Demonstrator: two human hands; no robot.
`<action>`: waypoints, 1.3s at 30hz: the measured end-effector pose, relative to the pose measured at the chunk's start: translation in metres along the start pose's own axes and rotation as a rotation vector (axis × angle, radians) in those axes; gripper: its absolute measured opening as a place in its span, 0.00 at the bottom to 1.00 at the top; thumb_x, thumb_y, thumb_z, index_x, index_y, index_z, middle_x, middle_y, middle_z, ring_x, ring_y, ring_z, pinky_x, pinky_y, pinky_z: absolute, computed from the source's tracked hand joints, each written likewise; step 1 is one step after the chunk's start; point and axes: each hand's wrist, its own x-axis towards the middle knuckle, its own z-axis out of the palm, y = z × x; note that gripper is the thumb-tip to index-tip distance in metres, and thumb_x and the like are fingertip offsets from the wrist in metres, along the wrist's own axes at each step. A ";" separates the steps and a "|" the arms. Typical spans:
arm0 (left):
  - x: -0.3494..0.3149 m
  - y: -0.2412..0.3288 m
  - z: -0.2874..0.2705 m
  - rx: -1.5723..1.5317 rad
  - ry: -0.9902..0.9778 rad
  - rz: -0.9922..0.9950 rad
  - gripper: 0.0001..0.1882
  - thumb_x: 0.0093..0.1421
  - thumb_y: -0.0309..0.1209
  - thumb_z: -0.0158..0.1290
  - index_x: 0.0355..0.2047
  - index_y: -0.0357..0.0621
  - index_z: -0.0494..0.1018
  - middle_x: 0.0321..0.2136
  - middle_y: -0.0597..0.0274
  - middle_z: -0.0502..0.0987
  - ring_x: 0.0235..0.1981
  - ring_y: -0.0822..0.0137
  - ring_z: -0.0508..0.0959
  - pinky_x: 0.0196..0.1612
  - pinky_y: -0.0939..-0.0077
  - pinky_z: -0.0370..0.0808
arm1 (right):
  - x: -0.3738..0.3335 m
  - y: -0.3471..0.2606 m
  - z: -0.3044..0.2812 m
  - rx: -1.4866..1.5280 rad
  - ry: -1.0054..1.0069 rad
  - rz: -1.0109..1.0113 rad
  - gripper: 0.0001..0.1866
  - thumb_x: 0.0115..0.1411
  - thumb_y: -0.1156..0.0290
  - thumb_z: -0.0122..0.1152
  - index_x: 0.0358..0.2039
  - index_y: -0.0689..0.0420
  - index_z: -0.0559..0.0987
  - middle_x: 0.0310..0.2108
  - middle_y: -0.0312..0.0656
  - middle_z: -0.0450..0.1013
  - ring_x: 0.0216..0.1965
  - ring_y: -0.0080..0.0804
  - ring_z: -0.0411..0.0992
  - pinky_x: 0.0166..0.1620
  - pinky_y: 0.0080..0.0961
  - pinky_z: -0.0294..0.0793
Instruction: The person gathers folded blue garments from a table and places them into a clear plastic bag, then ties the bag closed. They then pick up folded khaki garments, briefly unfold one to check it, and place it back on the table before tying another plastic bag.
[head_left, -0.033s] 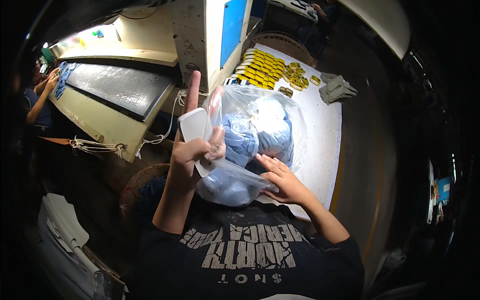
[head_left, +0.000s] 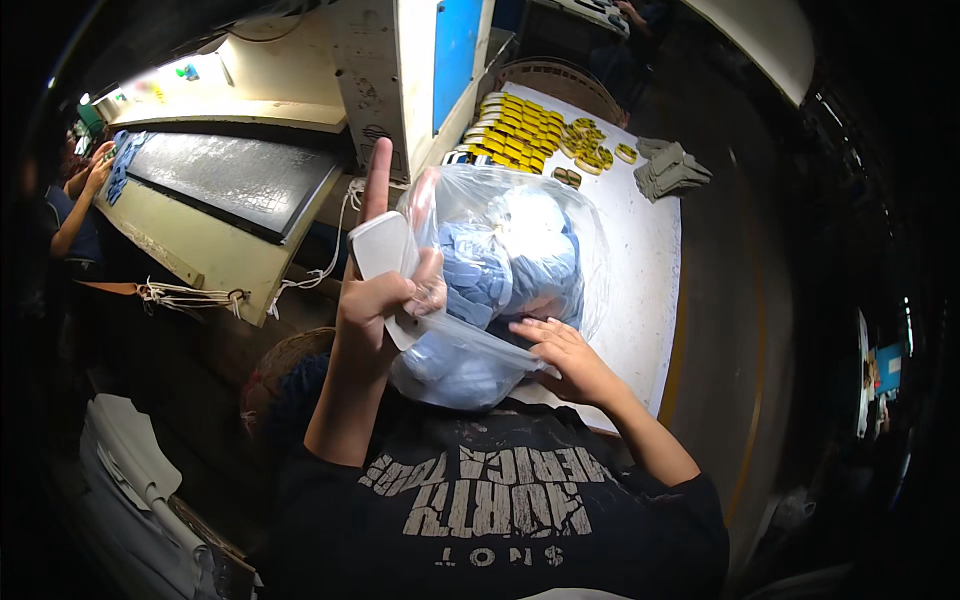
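Note:
A clear plastic bag [head_left: 595, 235] stands with its mouth spread on a white tabletop. Inside it lie bundles of blue fabric pieces [head_left: 478, 268], one under a bright glare. My left hand [head_left: 375, 300] is closed around a flat white slab with rounded corners [head_left: 383, 246] and the bag's left rim, one finger pointing up. Whether the slab is one piece or a stack I cannot tell. My right hand [head_left: 570, 360] rests at the bag's near rim, fingers stretched over the opening and touching the plastic. More blue bundles show through the bag's near side.
Rows of yellow-and-white bundles [head_left: 515, 130] sit at the table's far end, beside a grey cloth stack [head_left: 672, 170]. A wicker basket [head_left: 565, 85] stands behind. On the left is a dark-topped bench [head_left: 235, 175] with a person's hands at its far end. A white-and-blue post [head_left: 375, 90] rises beside the table.
The whole view has shifted slightly. Both hands keep nearly the same hold and place at the bag; the right fingers have moved only a little.

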 end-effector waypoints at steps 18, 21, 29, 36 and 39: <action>0.021 0.005 -0.021 0.379 0.066 -0.095 0.46 0.43 0.18 0.42 0.70 0.32 0.60 0.63 0.31 0.72 0.21 0.83 0.63 0.23 0.90 0.66 | -0.054 -0.096 -0.119 -0.103 0.229 -0.018 0.10 0.53 0.68 0.79 0.26 0.57 0.85 0.16 0.36 0.74 0.16 0.32 0.75 0.21 0.25 0.68; 0.001 0.011 -0.028 0.317 0.013 -0.092 0.49 0.42 0.18 0.44 0.71 0.31 0.58 0.67 0.25 0.66 0.21 0.82 0.65 0.24 0.90 0.67 | -0.057 -0.096 -0.127 0.062 0.164 -0.056 0.11 0.54 0.65 0.80 0.28 0.56 0.85 0.19 0.37 0.77 0.19 0.30 0.77 0.24 0.24 0.75; -0.030 0.016 -0.034 0.201 -0.113 -0.025 0.55 0.45 0.21 0.50 0.78 0.41 0.49 0.73 0.21 0.53 0.19 0.83 0.61 0.26 0.90 0.72 | -0.041 -0.027 -0.108 -0.242 0.250 0.813 0.22 0.68 0.53 0.68 0.30 0.60 0.74 0.19 0.38 0.65 0.21 0.27 0.68 0.29 0.31 0.69; -0.027 0.055 -0.011 0.117 -0.131 0.166 0.63 0.44 0.13 0.43 0.81 0.58 0.36 0.77 0.23 0.37 0.17 0.79 0.61 0.23 0.84 0.72 | -0.062 -0.029 -0.153 0.462 0.864 0.347 0.23 0.78 0.63 0.55 0.23 0.55 0.72 0.20 0.23 0.59 0.21 0.12 0.53 0.26 0.19 0.51; -0.021 0.056 -0.006 0.021 -0.113 0.086 0.61 0.45 0.13 0.43 0.81 0.55 0.36 0.78 0.29 0.39 0.16 0.77 0.62 0.24 0.85 0.72 | -0.056 -0.033 -0.153 0.431 0.944 0.355 0.22 0.78 0.65 0.56 0.23 0.57 0.72 0.20 0.24 0.62 0.22 0.11 0.54 0.26 0.19 0.50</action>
